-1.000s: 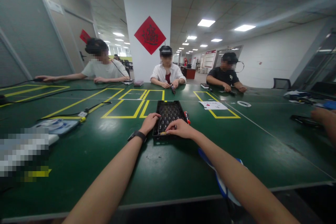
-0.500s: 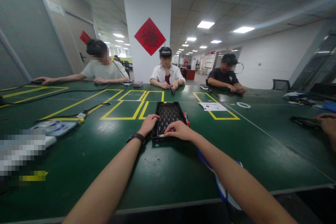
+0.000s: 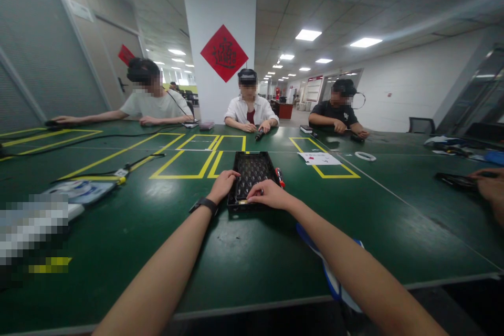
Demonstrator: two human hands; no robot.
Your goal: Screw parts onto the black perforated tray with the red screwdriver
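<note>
A black rectangular tray-like case [image 3: 255, 168] with rows of rounded cells lies on the green table, its long side pointing away from me. My left hand [image 3: 223, 185], with a dark band on the wrist, grips the case's left rim. At the near end, my right hand [image 3: 268, 193] reaches over from the right with its fingers pinched together. Right at those fingertips is a small pale yellowish piece [image 3: 242, 202]; I cannot tell whether it is held or part of the case. A red-and-black tool [image 3: 280, 178] lies against the case's right side.
Yellow tape [image 3: 177, 176] marks boxes on the table. A printed sheet [image 3: 319, 158] and a white ring [image 3: 365, 156] lie to the right. Blue-and-white packaging [image 3: 333, 278] sits under my right forearm. A black cable [image 3: 98, 139] crosses the left side. Several co-workers sit around.
My right hand's fingertips have shifted very slightly at the near end of the case, showing a bit more of the pale piece. My left hand stays put.
</note>
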